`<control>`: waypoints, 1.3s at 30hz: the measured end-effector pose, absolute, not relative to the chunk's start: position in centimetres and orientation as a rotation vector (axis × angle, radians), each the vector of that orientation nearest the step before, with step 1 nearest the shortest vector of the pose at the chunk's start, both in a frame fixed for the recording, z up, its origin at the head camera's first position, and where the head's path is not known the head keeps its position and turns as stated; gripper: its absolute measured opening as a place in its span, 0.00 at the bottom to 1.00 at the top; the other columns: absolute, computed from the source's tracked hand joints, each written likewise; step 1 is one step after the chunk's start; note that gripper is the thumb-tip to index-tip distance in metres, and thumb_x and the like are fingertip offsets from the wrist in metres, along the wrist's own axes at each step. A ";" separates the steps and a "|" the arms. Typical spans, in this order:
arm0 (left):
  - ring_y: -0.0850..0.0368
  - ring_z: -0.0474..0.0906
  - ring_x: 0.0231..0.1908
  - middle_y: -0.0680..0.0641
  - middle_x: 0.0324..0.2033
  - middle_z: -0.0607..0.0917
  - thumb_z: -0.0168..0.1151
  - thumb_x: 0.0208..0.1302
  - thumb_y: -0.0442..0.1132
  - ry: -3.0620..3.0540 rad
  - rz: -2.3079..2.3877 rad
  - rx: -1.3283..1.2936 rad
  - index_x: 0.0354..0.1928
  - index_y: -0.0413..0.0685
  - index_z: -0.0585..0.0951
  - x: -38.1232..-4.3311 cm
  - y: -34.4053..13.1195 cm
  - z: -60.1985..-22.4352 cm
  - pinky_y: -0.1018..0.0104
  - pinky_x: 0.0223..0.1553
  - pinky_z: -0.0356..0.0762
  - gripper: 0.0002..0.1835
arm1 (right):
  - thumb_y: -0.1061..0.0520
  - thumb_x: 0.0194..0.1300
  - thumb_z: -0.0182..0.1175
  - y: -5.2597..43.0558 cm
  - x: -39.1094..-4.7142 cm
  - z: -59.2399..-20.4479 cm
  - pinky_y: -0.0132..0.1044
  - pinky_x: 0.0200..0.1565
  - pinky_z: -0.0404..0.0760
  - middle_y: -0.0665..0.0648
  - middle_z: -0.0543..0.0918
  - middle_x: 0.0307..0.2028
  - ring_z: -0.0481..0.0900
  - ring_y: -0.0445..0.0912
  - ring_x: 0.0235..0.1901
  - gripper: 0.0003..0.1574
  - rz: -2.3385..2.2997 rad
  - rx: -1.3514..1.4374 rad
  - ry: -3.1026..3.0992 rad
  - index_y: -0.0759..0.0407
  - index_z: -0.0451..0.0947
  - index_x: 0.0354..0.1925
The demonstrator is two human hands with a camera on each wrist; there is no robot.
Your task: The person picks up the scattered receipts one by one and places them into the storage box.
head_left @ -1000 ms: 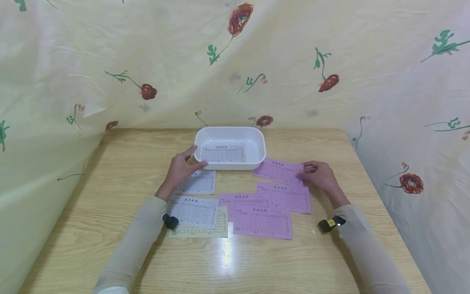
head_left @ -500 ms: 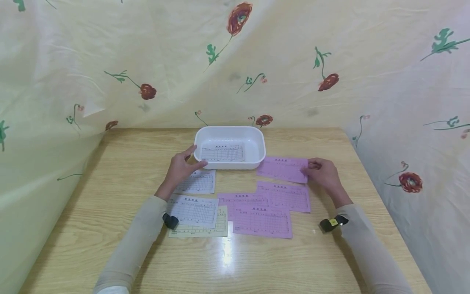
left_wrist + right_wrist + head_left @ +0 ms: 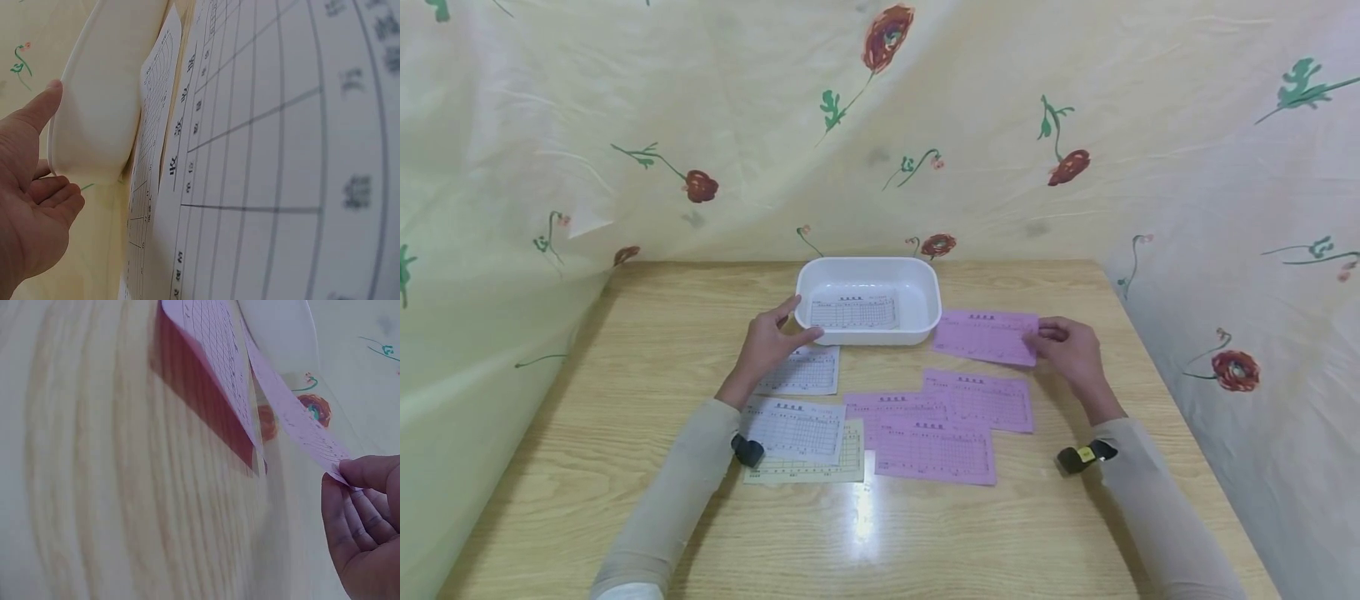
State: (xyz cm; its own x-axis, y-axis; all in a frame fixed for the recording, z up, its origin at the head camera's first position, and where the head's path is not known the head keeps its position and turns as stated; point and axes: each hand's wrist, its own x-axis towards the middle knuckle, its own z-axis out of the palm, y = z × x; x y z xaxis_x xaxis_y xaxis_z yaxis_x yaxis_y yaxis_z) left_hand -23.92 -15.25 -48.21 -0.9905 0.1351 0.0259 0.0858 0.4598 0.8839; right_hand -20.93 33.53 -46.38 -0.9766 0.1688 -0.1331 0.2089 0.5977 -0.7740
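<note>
A white plastic tub (image 3: 880, 338) stands at the back of the table with a white printed receipt slip (image 3: 853, 312) inside. My left hand (image 3: 766, 342) holds the tub's near left corner, thumb along the front rim and fingers at the left side. My right hand (image 3: 1071, 350) pinches the right edge of a pink receipt slip (image 3: 985, 337) between thumb and fingers. In the right wrist view that pink slip (image 3: 294, 422) is lifted off the table at the hand's end. Its far end lies close by the tub's right front corner.
Several pink slips (image 3: 936, 452) overlap on the table in front of the tub. To the left lie white slips (image 3: 793, 431), one on a yellow slip (image 3: 805, 473) and another partly beneath my left hand. A flowered cloth (image 3: 985, 125) hangs behind and at the sides.
My right hand has drawn the pink slip slightly right and back, apart from the pink slip below it. My left hand and the tub have stayed in place.
</note>
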 end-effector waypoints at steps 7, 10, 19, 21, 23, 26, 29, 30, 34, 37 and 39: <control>0.44 0.59 0.76 0.46 0.77 0.63 0.76 0.58 0.58 2.640 1.588 0.180 0.76 0.45 0.65 -23.9 -15.3 -48.3 0.48 0.74 0.64 0.50 | 0.51 0.70 0.67 34.0 -20.8 -46.7 0.21 0.39 0.84 0.68 0.85 0.52 0.82 0.34 0.39 0.25 -1.408 0.348 2.854 0.65 0.80 0.59; 0.43 0.60 0.76 0.46 0.77 0.63 0.76 0.58 0.57 2.634 1.583 0.158 0.77 0.45 0.64 -24.0 -15.3 -48.3 0.48 0.74 0.64 0.50 | 0.51 0.69 0.68 34.0 -20.7 -46.5 0.20 0.38 0.84 0.68 0.86 0.50 0.81 0.28 0.36 0.25 -1.455 0.345 2.885 0.66 0.81 0.56; 0.43 0.59 0.76 0.47 0.77 0.62 0.75 0.58 0.58 2.624 1.584 0.140 0.77 0.46 0.64 -24.0 -15.3 -48.3 0.48 0.74 0.64 0.50 | 0.50 0.69 0.69 34.3 -20.6 -45.3 0.23 0.39 0.86 0.65 0.87 0.49 0.82 0.29 0.36 0.26 -1.490 0.346 2.897 0.66 0.80 0.57; 0.43 0.59 0.76 0.47 0.77 0.62 0.75 0.58 0.58 2.625 1.584 0.139 0.77 0.46 0.64 -24.0 -15.3 -48.3 0.48 0.74 0.64 0.50 | 0.50 0.69 0.68 34.5 -20.7 -45.0 0.26 0.41 0.87 0.60 0.88 0.47 0.82 0.29 0.36 0.26 -1.495 0.346 2.905 0.65 0.81 0.57; 0.43 0.59 0.76 0.47 0.77 0.62 0.75 0.58 0.58 2.623 1.586 0.139 0.77 0.46 0.64 -24.0 -15.3 -48.2 0.48 0.75 0.63 0.50 | 0.50 0.69 0.69 34.8 -20.8 -44.7 0.27 0.41 0.87 0.53 0.89 0.42 0.82 0.29 0.36 0.27 -1.514 0.336 2.905 0.66 0.80 0.57; 0.44 0.59 0.76 0.47 0.77 0.62 0.76 0.58 0.57 2.618 1.594 0.140 0.77 0.46 0.64 -24.0 -15.3 -48.2 0.48 0.75 0.63 0.50 | 0.50 0.68 0.69 35.1 -20.9 -44.4 0.26 0.40 0.87 0.42 0.87 0.37 0.83 0.29 0.35 0.28 -1.563 0.320 2.888 0.68 0.80 0.58; 0.44 0.59 0.76 0.47 0.77 0.62 0.75 0.58 0.58 2.618 1.593 0.138 0.77 0.46 0.64 -24.0 -15.3 -48.2 0.48 0.75 0.63 0.50 | 0.51 0.68 0.69 35.4 -21.0 -44.0 0.24 0.39 0.86 0.35 0.85 0.33 0.83 0.29 0.35 0.28 -1.618 0.315 2.861 0.70 0.79 0.58; 0.44 0.59 0.76 0.47 0.77 0.62 0.75 0.58 0.58 2.619 1.591 0.136 0.77 0.46 0.64 -24.0 -15.3 -48.2 0.48 0.75 0.63 0.50 | 0.51 0.68 0.69 35.5 -21.0 -43.9 0.23 0.38 0.86 0.34 0.85 0.33 0.83 0.29 0.34 0.28 -1.631 0.317 2.852 0.70 0.79 0.58; 0.43 0.60 0.76 0.47 0.77 0.62 0.75 0.58 0.58 2.626 1.580 0.130 0.77 0.46 0.64 -23.9 -15.3 -48.2 0.48 0.74 0.64 0.50 | 0.51 0.68 0.70 35.9 -21.1 -43.4 0.21 0.37 0.84 0.33 0.85 0.32 0.83 0.29 0.33 0.28 -1.669 0.333 2.842 0.69 0.79 0.57; 0.43 0.60 0.76 0.47 0.77 0.62 0.75 0.58 0.58 2.629 1.581 0.133 0.77 0.46 0.64 -23.9 -15.2 -48.1 0.48 0.74 0.64 0.50 | 0.52 0.67 0.70 36.1 -21.2 -43.0 0.20 0.36 0.84 0.33 0.86 0.32 0.84 0.29 0.33 0.27 -1.715 0.339 2.846 0.69 0.80 0.56; 0.43 0.60 0.76 0.47 0.77 0.62 0.75 0.59 0.58 2.629 1.583 0.136 0.77 0.46 0.64 -23.9 -15.2 -48.1 0.48 0.74 0.64 0.49 | 0.53 0.67 0.70 36.1 -21.3 -42.7 0.20 0.36 0.84 0.31 0.86 0.30 0.83 0.28 0.32 0.26 -1.730 0.351 2.856 0.70 0.80 0.55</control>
